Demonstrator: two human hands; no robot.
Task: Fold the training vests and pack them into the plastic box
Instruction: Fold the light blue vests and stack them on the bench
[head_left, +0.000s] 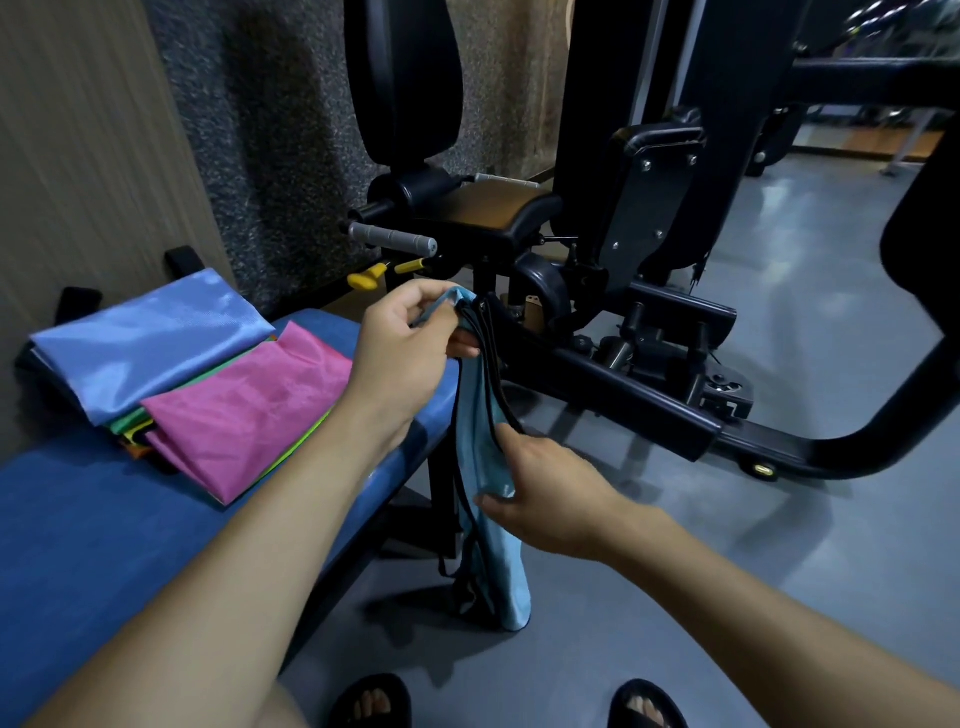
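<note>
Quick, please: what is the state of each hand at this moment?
Left hand: pinches the top of the light blue vest, which hangs down.
Right hand: grips the same vest lower down, about its middle.

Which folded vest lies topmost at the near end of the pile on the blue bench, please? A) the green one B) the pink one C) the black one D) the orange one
B: the pink vest lies uppermost at the near end of the pile on the blue bench, with only green and orange edges peeking out beneath it, beside a folded light-blue vest.
</note>
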